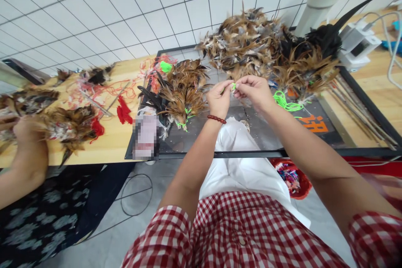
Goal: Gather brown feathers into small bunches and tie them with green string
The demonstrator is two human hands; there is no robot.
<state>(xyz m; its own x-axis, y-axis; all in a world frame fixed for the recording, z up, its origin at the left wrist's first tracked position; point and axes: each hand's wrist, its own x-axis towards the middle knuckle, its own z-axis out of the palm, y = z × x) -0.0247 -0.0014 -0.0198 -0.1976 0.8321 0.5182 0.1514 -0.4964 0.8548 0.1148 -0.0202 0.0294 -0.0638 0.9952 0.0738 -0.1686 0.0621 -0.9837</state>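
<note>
A: Far L, what was there?
B: A co-worker's hand (29, 129) at some feathers (73, 121), on the wood tabletop (116, 144). Red thread (124, 111) lay R of those.
A: Next?
B: Green bundle (166, 66), then a feather bunch (185, 88) w/ green ties at its near end, on the framed panel (201, 140).
A: And the L hand (219, 100)?
B: Bracelet (216, 119) on the wrist; thumb & fingers nearly closed, pinching a green cord (233, 86).
A: Where was that cord, exactly?
B: Btwn the fingertips of both hands, above the panel. Too small to tell its shape.
A: R hand (256, 92)?
B: Same cord, thumb & index pinched on it from the R side; other fingers curled.
A: Behind?
B: Big feather pile (245, 46), near the wall. R of the R hand, a green coil (286, 102) on the panel, w/ a red basket (306, 188) below the tabletop's edge.
A: Far R?
B: Bottle (322, 4) at the back, black feathers (323, 42) just in front, thin sticks (361, 111) along the panel's R side, white charger (359, 44) w/ cables, approx. behind the sticks.
</note>
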